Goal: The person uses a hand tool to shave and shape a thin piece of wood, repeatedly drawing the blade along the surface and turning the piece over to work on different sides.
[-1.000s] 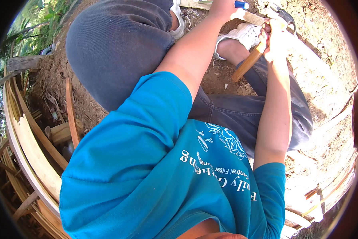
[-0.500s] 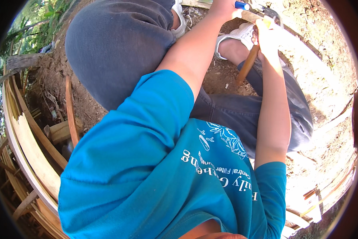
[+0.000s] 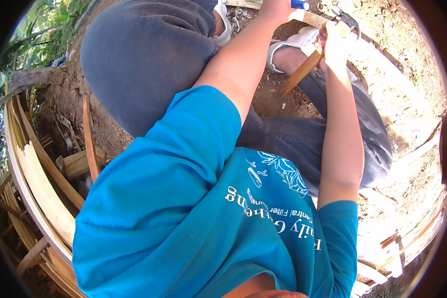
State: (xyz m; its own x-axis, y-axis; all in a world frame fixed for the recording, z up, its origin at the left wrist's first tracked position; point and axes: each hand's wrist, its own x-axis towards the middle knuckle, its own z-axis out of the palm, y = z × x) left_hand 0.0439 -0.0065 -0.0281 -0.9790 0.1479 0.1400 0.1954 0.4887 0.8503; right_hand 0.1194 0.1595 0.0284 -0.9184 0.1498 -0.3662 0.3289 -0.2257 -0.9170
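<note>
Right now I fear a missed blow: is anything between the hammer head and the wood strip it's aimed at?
Nothing visible: the hammer in the right hand sits near the wooden strip; the left hand holds a blue-handled tool just beside it.

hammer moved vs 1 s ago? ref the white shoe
Yes. The hammer in the right hand has swung up: its metal head now sits higher, above and right of the white shoe, which stayed in place.

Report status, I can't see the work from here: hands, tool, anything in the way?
Right hand shut on hammer, up near its head. Left hand gripping blue-capped object. White shoe right beside the handle.
</note>
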